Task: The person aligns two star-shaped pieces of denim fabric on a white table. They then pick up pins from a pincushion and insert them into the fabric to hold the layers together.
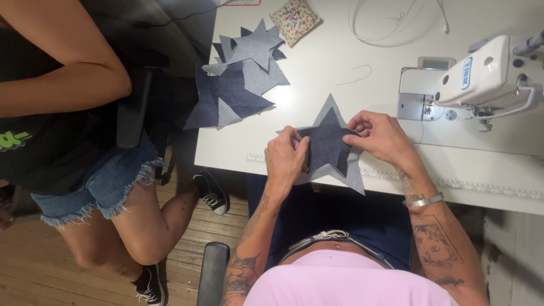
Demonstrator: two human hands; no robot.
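Two star-shaped denim pieces lie stacked on the white table [317,73] near its front edge: a dark blue star [327,145] on top of a lighter grey-blue star [347,173]. My left hand [285,158] pinches the stars' left points together. My right hand [381,136] grips the right point of the dark star, with its fingers curled over the edge. Both hands hold the pair flat against the table.
A pile of more denim stars [241,79] sits at the table's left edge. A floral pincushion [293,20] lies at the back. A white sewing machine [481,79] stands at the right. Another person [73,124] in denim shorts sits at the left.
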